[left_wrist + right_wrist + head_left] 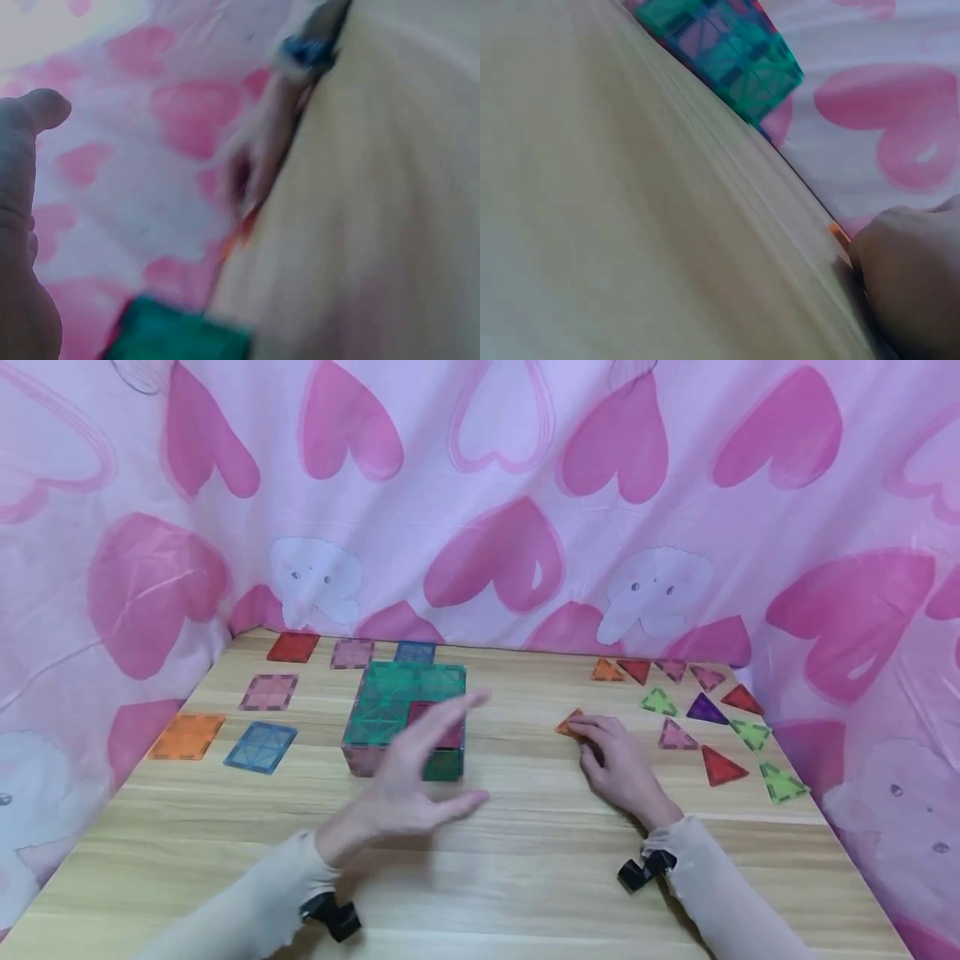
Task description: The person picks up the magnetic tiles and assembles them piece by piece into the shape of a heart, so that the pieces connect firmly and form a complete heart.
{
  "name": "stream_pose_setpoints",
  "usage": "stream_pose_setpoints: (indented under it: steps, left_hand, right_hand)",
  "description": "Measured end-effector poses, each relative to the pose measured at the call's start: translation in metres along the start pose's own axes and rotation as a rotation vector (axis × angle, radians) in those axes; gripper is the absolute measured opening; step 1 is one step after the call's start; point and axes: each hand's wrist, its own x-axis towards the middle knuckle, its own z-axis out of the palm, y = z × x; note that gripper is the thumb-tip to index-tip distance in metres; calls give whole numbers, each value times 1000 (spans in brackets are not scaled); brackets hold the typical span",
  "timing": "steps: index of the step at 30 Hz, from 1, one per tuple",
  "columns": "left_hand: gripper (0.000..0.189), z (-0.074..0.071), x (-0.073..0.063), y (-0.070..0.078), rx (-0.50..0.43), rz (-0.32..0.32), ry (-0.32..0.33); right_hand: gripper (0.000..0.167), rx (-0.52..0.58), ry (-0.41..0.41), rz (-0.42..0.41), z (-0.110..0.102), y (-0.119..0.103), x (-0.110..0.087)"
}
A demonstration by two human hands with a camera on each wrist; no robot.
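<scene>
A low box of translucent magnetic tiles, mostly green on top with a red square at its near right corner, stands left of centre. My left hand is held in front of it, fingers straight and thumb spread apart, with nothing in its grasp; it partly hides the box. Farther right, my right hand is low over the table, its curled fingertips pinching an orange triangle tile. The fingers cover part of that tile. In the right wrist view, only an orange edge shows past the hand.
Loose square tiles, such as an orange one and a blue one, lie left of and behind the box. Several triangle tiles, including a purple one, are spread at the right. A pink heart-patterned curtain borders the wooden table.
</scene>
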Motion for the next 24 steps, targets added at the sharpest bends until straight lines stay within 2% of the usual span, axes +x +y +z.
stream_pose_setpoints:
  steps: [3, 6, 8, 10, 13, 15, 18, 24]
  left_hand:
    - [101, 39, 4, -7, -45, -19, -94]
    - [96, 72, 5, -22, -65, -112, -152]
    - [91, 92, 7, -35, -69, -192, -188]
    - [87, 105, 11, -47, -63, -276, -220]
    - [81, 116, 20, -65, -29, -348, -265]
    - [77, 119, 26, -75, 6, -350, -296]
    - [70, 123, 31, -86, 67, -319, -354]
    - [60, 126, 32, -88, 236, -337, -481]
  right_hand:
    - [42, 44, -42, -56, 2, -4, -2]
    - [44, 106, -46, -73, 2, -6, -4]
    - [45, 150, 5, -46, 0, -5, -5]
    - [45, 166, 97, 16, -1, -4, -6]
    - [39, 140, 257, 122, -3, -4, -6]
    - [35, 105, 333, 183, -6, -3, -6]
    - [32, 77, 398, 245, -9, 1, -7]
    - [36, -3, 493, 288, -21, 17, -15]
